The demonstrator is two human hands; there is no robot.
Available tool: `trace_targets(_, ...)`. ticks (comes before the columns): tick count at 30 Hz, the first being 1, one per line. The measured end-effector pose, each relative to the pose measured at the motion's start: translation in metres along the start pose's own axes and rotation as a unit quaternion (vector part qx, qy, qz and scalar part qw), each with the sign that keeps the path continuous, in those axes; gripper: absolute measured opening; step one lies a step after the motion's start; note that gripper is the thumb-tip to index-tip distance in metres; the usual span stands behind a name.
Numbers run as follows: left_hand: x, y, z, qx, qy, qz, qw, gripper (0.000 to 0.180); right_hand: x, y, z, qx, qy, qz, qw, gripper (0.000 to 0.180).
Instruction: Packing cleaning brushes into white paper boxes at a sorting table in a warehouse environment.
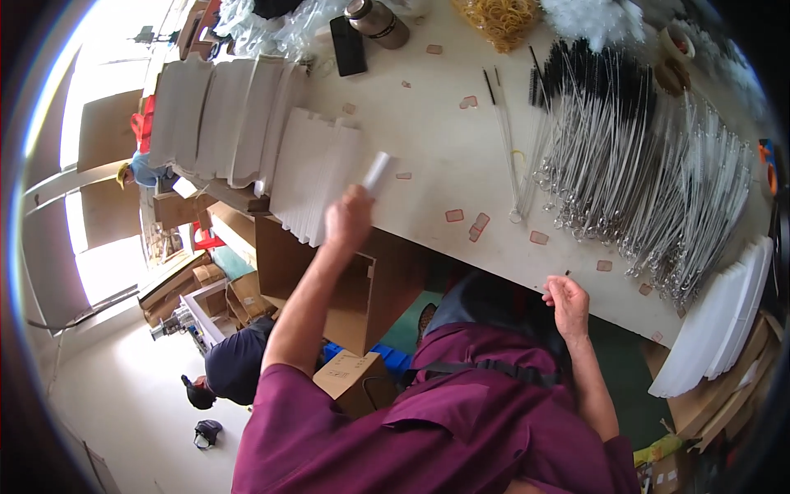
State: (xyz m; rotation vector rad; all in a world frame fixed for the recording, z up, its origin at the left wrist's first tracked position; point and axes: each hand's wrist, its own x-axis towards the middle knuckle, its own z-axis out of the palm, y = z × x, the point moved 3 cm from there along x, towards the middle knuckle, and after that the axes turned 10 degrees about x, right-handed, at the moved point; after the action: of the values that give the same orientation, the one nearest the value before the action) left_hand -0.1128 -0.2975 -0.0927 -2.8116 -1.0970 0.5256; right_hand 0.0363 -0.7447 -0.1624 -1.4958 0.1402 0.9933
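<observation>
My left hand [349, 220] is closed round the lower end of a narrow white box [378, 171], which tilts up and to the right above the table. Just left of it lies a row of similar flat white boxes [309, 169]. My right hand [567, 306] is at the table's front edge, its fingers pinched together. A small dark tip shows above them; what they hold is too small to name. Farther in, a few wire brushes [506, 140] with looped ends lie beside a large pile of wire brushes [597, 148] with black bristles.
Small red-edged pieces [454, 216] are scattered on the table [428, 107]. At the back are a phone [348, 47], a thermos [377, 22] and yellow rubber bands [498, 20]. White strips [716, 317] stack at the right. A person [234, 362] bends at lower left near cartons [350, 380].
</observation>
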Motion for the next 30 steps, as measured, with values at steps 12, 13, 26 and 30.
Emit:
trace_targets(12,0.059,0.002,-0.007,0.015,0.113,0.051,0.992,0.029,-0.011,0.006,-0.005,-0.083,0.036,-0.016,0.996,0.024)
trace_targets(13,0.056,0.027,-0.01,0.002,0.112,0.076,0.991,0.029,-0.014,0.006,-0.007,-0.082,0.046,-0.034,0.995,0.023)
trace_targets(26,-0.01,0.186,0.03,-0.188,-0.178,0.186,0.948,0.034,-0.115,-0.049,-0.262,-0.525,0.478,-0.085,0.699,0.068)
trace_targets(30,-0.007,0.196,0.021,-0.222,-0.211,0.151,0.94,0.033,-0.132,-0.033,-0.299,-0.577,0.447,-0.008,0.683,0.083)
